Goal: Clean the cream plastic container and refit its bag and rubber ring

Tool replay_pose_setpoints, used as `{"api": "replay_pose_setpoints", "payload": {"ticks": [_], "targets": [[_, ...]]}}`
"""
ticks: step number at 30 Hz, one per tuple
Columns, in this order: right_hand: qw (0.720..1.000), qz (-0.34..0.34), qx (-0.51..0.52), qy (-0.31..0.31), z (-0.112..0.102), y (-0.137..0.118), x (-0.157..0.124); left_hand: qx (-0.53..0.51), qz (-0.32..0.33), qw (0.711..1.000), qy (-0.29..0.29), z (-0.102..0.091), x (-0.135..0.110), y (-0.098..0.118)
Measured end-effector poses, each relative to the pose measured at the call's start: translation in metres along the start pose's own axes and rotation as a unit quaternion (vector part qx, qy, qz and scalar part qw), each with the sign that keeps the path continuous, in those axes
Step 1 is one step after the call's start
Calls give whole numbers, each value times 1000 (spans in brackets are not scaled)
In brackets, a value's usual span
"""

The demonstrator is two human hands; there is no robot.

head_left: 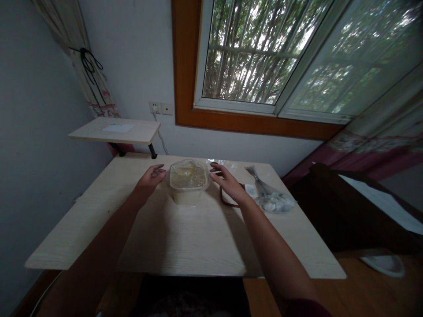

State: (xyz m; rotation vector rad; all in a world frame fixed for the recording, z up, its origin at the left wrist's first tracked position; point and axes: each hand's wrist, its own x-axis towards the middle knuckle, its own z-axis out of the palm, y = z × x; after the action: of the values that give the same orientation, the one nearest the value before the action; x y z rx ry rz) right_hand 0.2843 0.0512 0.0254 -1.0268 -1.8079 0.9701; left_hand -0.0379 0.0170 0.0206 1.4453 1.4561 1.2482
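A square pale plastic container (pixel 189 181) covered with clear film stands at the far middle of a light wooden table (pixel 185 237). My left hand (pixel 151 179) is just left of the container, fingers loosely extended toward its rim, holding nothing. My right hand (pixel 228 182) is just right of it, fingers apart and reaching toward the rim, also holding nothing. Neither hand clearly grips the container. A thin dark loop (pixel 225 200), maybe a band or cord, lies on the table under my right hand.
A knotted clear plastic bag (pixel 272 198) with pale contents lies to the right of my right hand. A small raised shelf (pixel 115 130) with a white paper sits at the back left. A wall socket (pixel 161 108), a window and a dark chair (pixel 330 207) surround the table.
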Motion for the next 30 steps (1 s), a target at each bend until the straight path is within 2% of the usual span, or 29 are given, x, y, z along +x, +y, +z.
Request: {"api": "replay_pose_setpoints", "payload": {"ticks": [2, 7, 10, 19, 24, 30], "targets": [[1000, -2, -3, 17, 1, -3, -1, -11, -25, 1000, 9, -3, -5, 1], [999, 25, 27, -7, 7, -10, -6, -25, -49, 998, -19, -3, -18, 1], [996, 44, 77, -23, 12, -11, -6, -27, -49, 998, -15, 1, -21, 1], [975, 88, 205, -7, 15, -9, -9, -74, -66, 995, -21, 6, -22, -1], [974, 97, 201, -21, 14, -2, -14, -68, -54, 996, -28, 7, -24, -8], [978, 83, 185, -44, 17, 14, -16, 6, -23, 1000, -19, 8, -23, -19]]}}
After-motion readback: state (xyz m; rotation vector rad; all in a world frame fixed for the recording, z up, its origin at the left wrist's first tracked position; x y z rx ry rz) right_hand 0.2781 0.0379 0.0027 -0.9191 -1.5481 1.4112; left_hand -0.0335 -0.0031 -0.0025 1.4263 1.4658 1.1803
